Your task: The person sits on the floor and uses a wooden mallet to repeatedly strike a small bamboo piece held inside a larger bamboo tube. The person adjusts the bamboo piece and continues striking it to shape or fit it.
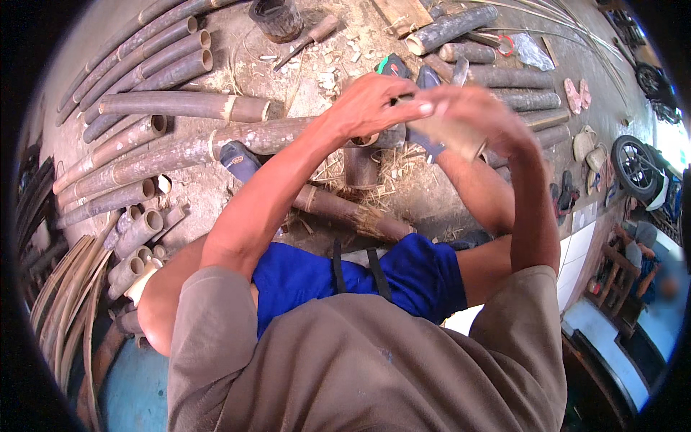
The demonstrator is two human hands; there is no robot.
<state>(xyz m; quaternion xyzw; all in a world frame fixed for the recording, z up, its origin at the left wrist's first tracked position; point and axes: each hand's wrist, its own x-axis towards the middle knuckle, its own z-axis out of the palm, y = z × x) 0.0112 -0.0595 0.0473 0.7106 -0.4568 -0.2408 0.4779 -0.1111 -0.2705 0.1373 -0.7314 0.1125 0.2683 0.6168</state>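
Observation:
My right hand (479, 115) is raised in front of me, blurred by motion, and grips a short tan bamboo piece (457, 140). My left hand (371, 101) reaches across to it, and its fingertips pinch the top of the same piece beside my right fingers. Below the hands a short dark bamboo section (360, 167) stands upright on the ground amid shavings. A thicker bamboo length (353, 214) lies between my knees. My blue shorts (417, 270) and bare legs fill the lower middle.
Long bamboo poles (180, 106) lie stacked on the left, with short cut tubes (137, 237) and thin strips (61, 295) below them. A wooden-handled tool (306, 39) and a round stump (277, 18) lie further off. Sandals (576, 93), a motorcycle wheel (637, 167) and a seated person (640, 248) are at the right.

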